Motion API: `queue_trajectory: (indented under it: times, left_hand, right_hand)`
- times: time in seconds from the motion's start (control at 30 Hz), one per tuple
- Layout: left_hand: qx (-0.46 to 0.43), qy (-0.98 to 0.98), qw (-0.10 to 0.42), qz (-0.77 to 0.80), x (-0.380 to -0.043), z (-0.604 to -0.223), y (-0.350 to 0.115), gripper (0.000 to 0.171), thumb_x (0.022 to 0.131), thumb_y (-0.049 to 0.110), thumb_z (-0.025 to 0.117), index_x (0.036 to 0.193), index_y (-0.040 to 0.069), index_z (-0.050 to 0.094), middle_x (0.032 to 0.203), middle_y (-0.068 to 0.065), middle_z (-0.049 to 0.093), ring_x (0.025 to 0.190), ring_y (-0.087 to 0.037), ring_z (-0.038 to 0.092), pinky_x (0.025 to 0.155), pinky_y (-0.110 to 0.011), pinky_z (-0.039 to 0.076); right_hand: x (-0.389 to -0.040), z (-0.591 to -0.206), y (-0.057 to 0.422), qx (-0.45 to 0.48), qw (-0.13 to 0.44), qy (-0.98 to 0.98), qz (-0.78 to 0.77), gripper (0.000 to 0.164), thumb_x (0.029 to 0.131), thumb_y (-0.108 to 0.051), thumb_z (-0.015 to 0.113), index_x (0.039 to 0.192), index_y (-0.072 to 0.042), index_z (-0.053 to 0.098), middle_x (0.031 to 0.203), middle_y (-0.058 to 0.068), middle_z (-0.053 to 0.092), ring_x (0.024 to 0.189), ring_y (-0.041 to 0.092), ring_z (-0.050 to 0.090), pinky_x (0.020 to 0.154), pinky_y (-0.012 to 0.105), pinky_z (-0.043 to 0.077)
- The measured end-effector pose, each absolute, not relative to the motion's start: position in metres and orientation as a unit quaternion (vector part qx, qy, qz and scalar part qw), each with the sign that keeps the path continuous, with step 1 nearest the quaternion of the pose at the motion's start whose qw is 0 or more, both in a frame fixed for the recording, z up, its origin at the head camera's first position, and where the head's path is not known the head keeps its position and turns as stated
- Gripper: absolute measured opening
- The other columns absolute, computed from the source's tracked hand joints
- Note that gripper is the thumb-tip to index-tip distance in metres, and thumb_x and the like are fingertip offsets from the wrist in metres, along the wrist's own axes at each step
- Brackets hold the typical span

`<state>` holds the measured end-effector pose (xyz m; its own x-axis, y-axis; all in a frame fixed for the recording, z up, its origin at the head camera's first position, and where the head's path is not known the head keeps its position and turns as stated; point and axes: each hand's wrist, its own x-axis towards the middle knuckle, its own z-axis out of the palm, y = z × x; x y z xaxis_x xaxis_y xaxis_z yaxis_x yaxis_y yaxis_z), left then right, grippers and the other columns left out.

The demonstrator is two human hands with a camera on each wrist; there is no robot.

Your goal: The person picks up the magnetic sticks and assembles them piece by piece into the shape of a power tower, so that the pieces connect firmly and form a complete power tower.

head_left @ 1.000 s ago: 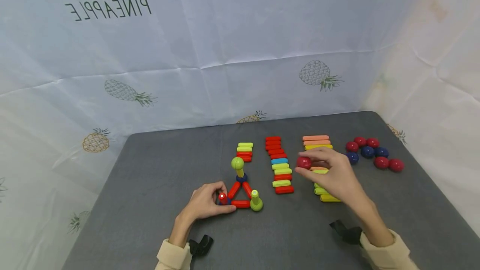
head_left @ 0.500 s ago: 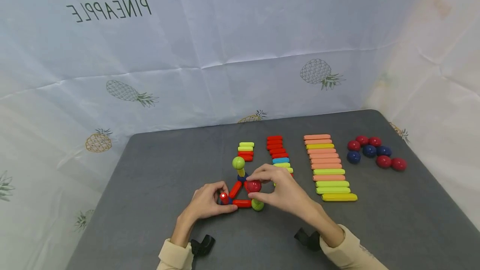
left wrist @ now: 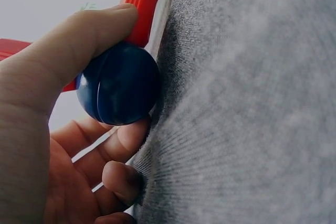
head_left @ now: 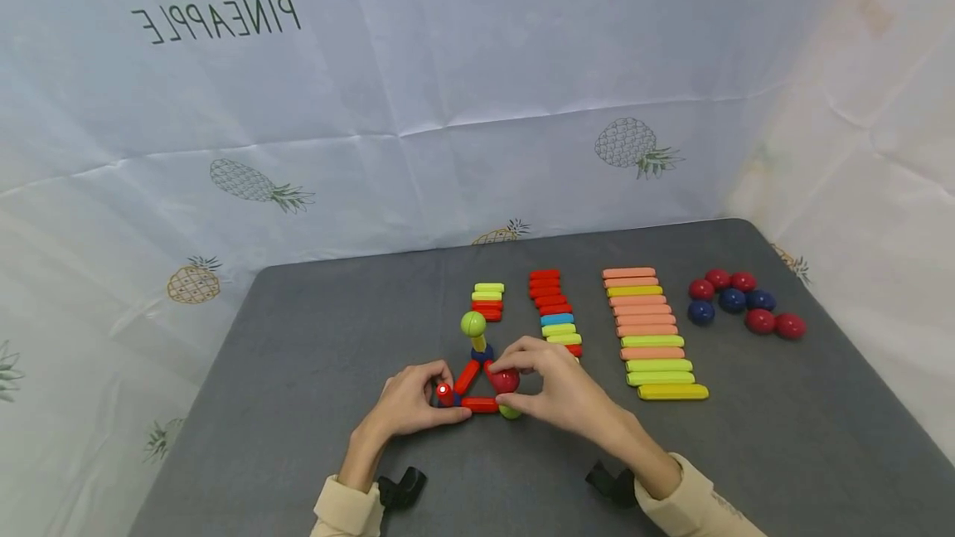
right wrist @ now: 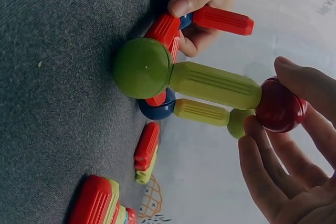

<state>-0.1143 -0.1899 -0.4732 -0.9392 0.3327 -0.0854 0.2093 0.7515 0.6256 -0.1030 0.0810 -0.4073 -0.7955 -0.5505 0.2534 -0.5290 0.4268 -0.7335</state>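
A triangular frame of red rods (head_left: 480, 405) lies on the table with a ball at each corner and a rod standing up from each. My left hand (head_left: 414, 398) grips the blue ball (left wrist: 119, 83) at the near-left corner, its thumb against a red rod (left wrist: 142, 11). My right hand (head_left: 555, 384) pinches a red ball (right wrist: 281, 104), which sits at the top end of the yellow-green rod (right wrist: 215, 85) rising from the green ball (right wrist: 143, 67). At the far corner, a yellow rod (right wrist: 202, 111) on a blue ball (right wrist: 159, 106) carries a green ball (head_left: 473, 324).
Behind the frame lies a short stack of green and red rods (head_left: 488, 302). A column of short rods (head_left: 556, 319) and one of longer orange, yellow and green rods (head_left: 645, 321) lie to the right. Loose red and blue balls (head_left: 733, 300) sit at the far right.
My right hand has carried the red ball leftward from over the long rods, then lowered it slightly onto the near-right upright rod. My left hand stays at its corner.
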Motion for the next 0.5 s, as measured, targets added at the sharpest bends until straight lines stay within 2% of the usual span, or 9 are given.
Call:
queue_trajectory:
  times: [0.2,0.5]
  left_hand:
    - [0.146,0.932,0.098,0.316,-0.1146,-0.4732,-0.1900,0.037,0.076,0.055,0.084,0.082,0.030,0.058,0.060,0.014,0.043,0.048,0.000,0.035,0.047,-0.020,0.026]
    - [0.142,0.934,0.099,0.312,-0.1147,-0.4721,-0.1901,0.037,0.076,0.056,0.084,0.081,0.030,0.058,0.061,0.015,0.044,0.050,0.000,0.036,0.048,-0.021,0.027]
  right_hand:
    - [-0.1024,-0.4078,0.0823,-0.320,0.012,0.845,-0.427,0.028,0.083,-0.010,0.085,0.110,-0.009,0.078,0.105,-0.002,0.071,0.094,0.012,0.066,0.078,0.022,0.058]
    - [-0.1017,-0.4077,0.0828,-0.322,-0.006,0.850,-0.417,0.029,0.083,-0.013,0.086,0.111,-0.010,0.078,0.106,-0.002,0.070,0.094,0.012,0.066,0.079,0.025,0.058]
